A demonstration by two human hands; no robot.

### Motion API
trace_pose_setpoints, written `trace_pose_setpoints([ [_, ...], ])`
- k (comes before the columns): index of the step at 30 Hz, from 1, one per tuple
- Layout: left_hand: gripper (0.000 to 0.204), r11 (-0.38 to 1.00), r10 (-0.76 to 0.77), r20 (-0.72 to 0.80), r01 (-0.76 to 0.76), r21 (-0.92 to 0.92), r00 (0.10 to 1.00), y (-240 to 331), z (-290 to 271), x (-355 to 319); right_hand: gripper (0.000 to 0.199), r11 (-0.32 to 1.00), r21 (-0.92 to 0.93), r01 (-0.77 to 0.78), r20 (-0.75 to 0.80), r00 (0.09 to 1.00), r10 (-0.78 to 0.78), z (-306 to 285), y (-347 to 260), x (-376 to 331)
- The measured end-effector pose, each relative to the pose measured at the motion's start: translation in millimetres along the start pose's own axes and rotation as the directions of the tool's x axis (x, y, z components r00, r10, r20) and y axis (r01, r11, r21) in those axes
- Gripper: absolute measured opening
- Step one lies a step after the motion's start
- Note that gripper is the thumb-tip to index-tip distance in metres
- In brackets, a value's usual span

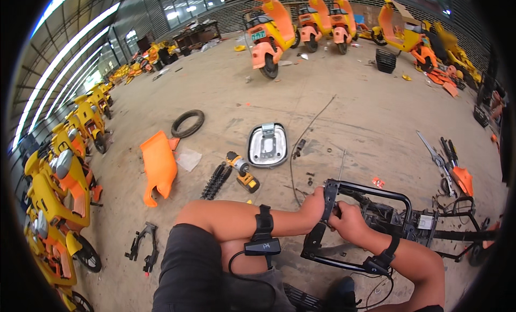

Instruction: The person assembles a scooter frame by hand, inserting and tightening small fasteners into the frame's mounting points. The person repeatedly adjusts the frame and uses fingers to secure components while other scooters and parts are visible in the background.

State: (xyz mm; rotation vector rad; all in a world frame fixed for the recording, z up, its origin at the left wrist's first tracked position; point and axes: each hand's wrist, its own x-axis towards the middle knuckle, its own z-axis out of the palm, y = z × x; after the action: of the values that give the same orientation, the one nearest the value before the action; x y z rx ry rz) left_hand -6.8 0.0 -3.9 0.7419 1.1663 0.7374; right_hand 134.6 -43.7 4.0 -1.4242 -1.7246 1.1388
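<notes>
The frame (371, 191) is black painted metal, slightly glossy. The body panel (159, 167) is smooth orange plastic. The tyre (187, 123) is matt black rubber. The floor (349, 118) is rough, dusty concrete.

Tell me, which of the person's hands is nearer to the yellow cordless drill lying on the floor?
Left. The left hand grips the black frame just right of the drill; the right hand sits farther right.
</notes>
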Motion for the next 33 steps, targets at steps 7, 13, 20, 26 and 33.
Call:
trace_pose_setpoints([
  [7, 0.060, 0.981, 0.092, -0.171, -0.060, 0.183, 0.981, -9.5, 0.9, 10.8, 0.020, 0.991, -0.079, 0.108, -0.090, 0.989, -0.115, 10.4, 9.2, -3.2],
  [13, 0.054, 0.999, 0.032, -0.092, -0.029, 0.035, 0.995, -7.8, 1.0, 9.4, 0.012, 0.942, 0.334, -0.036, -0.038, 0.998, 0.051, 12.1, 21.7, -3.7],
  [20, 0.059, 0.999, 0.040, -0.004, -0.040, 0.001, 0.999, -15.1, -6.5, 17.7, 0.015, 0.849, 0.426, -0.313, 0.163, 0.950, 0.268, 1.2, 14.2, 4.4],
  [26, 0.057, 0.998, 0.039, -0.045, -0.038, 0.041, 0.998, -7.8, -1.5, 7.3, 0.010, 0.762, 0.565, -0.315, 0.103, 0.944, 0.314, 6.0, 9.8, -0.5],
  [33, 0.055, 0.997, 0.021, -0.023, -0.023, -0.068, 1.000, -9.2, 0.7, 6.3, 0.014, 0.892, 0.445, -0.084, -0.059, 0.991, 0.123, 10.9, 18.9, -0.3],
])
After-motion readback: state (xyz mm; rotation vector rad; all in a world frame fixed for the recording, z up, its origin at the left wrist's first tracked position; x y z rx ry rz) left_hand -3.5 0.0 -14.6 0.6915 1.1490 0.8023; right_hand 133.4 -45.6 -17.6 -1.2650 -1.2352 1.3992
